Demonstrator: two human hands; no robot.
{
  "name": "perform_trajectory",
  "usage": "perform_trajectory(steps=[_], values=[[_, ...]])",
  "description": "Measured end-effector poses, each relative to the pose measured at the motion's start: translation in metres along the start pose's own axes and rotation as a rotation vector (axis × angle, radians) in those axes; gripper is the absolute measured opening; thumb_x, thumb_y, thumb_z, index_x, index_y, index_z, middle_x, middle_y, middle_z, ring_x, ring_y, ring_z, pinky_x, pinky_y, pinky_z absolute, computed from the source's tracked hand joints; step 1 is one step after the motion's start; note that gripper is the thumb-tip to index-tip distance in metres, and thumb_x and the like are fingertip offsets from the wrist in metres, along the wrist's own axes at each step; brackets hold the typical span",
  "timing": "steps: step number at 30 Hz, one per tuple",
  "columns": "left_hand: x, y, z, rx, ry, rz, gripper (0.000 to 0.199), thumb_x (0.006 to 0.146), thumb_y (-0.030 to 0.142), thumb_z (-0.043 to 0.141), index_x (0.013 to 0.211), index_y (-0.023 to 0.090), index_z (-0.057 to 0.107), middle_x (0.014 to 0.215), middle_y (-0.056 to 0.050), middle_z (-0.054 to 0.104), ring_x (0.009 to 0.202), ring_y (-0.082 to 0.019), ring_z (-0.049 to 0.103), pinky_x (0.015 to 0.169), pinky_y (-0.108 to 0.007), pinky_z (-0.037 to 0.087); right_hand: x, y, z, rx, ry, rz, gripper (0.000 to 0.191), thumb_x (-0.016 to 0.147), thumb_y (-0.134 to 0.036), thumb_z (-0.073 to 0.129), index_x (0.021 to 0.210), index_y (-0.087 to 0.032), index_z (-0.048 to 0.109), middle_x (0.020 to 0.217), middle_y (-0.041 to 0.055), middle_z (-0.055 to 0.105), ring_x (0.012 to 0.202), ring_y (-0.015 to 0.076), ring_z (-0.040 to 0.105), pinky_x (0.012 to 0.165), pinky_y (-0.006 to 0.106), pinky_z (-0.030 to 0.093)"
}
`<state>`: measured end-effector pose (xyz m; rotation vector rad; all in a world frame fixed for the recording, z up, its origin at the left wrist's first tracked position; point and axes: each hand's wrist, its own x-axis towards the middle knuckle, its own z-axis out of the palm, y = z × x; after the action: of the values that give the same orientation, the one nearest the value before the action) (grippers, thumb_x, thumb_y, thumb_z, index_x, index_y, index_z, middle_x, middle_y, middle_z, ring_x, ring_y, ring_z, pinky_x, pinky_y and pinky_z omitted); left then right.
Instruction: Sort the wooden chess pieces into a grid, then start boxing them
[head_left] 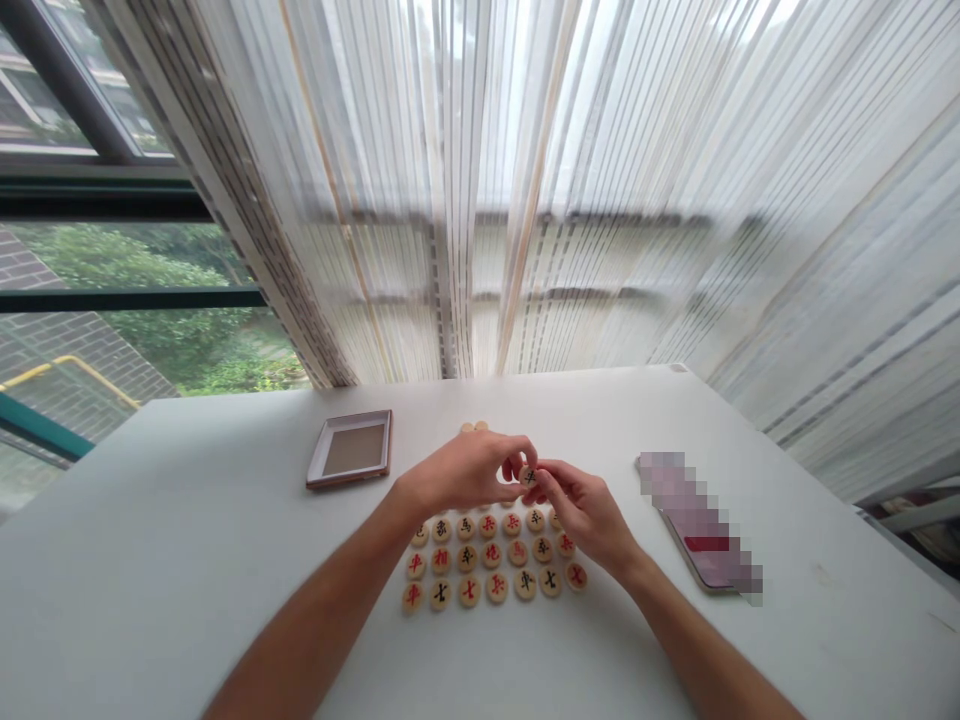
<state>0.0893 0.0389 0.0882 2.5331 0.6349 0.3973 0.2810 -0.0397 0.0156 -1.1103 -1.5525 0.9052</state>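
Being pinched by the fingers of the right hand, a round piece is being held above the surface, just left of the right thumb. No long axis is being shown by its round shape. From the left side it is being framed by the bent fingers of the left hand; whether they are touching cannot be told. Nearer the body, rows of pieces are being carried.

Cream discs, red or black characters; white table; white curtain, grey-brown stripes.
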Motion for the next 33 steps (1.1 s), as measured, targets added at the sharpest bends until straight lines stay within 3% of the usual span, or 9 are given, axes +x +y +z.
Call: perform_trajectory(steps=[9, 17, 33], values=[[0.001, -0.008, 0.000, -0.092, 0.028, -0.018, 0.020, 0.086, 0.028, 0.073, 0.102, 0.021, 0.065, 0.090, -0.001, 0.074, 0.079, -0.016, 0.070, 0.074, -0.028, 0.051, -0.001, -0.002, 0.001, 0.029, 0.036, -0.042, 0.031, 0.095, -0.030, 0.061, 0.125, -0.025, 0.056, 0.109, 0.0071, 0.071, 0.096, 0.0213, 0.071, 0.089, 0.040, 0.060], [0.001, -0.010, -0.002, -0.266, 0.000, -0.007, 0.022, 0.092, 0.027, 0.065, 0.113, 0.019, 0.064, 0.096, -0.005, 0.075, 0.086, -0.017, 0.071, 0.079, -0.031, 0.056, -0.001, 0.003, 0.001, 0.033, 0.135, -0.110, 0.026, 0.093, -0.032, 0.066, 0.117, -0.025, 0.059, 0.107, 0.0069, 0.071, 0.093, 0.0214, 0.071, 0.088, 0.041, 0.060], [0.004, -0.007, 0.006, -0.402, 0.012, -0.057, 0.022, 0.091, 0.030, 0.065, 0.108, 0.017, 0.061, 0.090, -0.005, 0.075, 0.083, -0.017, 0.072, 0.075, -0.030, 0.058, -0.001, 0.000, 0.001, -0.072, 0.131, -0.209, 0.027, 0.091, -0.020, 0.067, 0.116, -0.025, 0.058, 0.101, 0.0048, 0.069, 0.086, 0.0193, 0.069, 0.081, 0.038, 0.061]])
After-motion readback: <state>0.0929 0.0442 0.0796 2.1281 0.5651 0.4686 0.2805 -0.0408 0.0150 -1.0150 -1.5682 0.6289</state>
